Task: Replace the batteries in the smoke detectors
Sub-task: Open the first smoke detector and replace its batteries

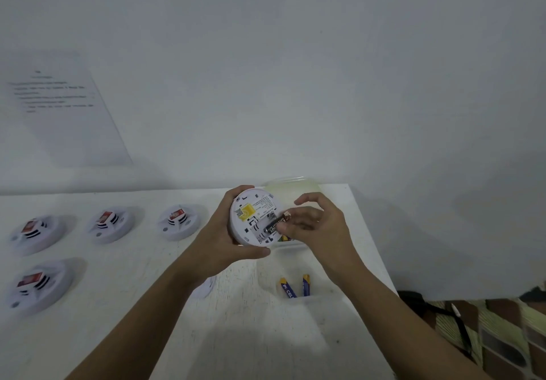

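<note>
White counter point(118, 335) against a bare wall carries the work. Above it, the left hand point(224, 240) is clenched around an upturned detector point(251, 217). The right hand point(313, 226) pinches a black battery point(273, 225), its long axis slanting across the detector's back, brass end toward the right grip. Two spare batteries point(295, 286) lie just below; four detectors point(110, 224) wait well left.

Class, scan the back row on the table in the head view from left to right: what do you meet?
Left detector → second detector → third detector → left hand gripping the upturned detector → right hand holding a black battery.
</note>
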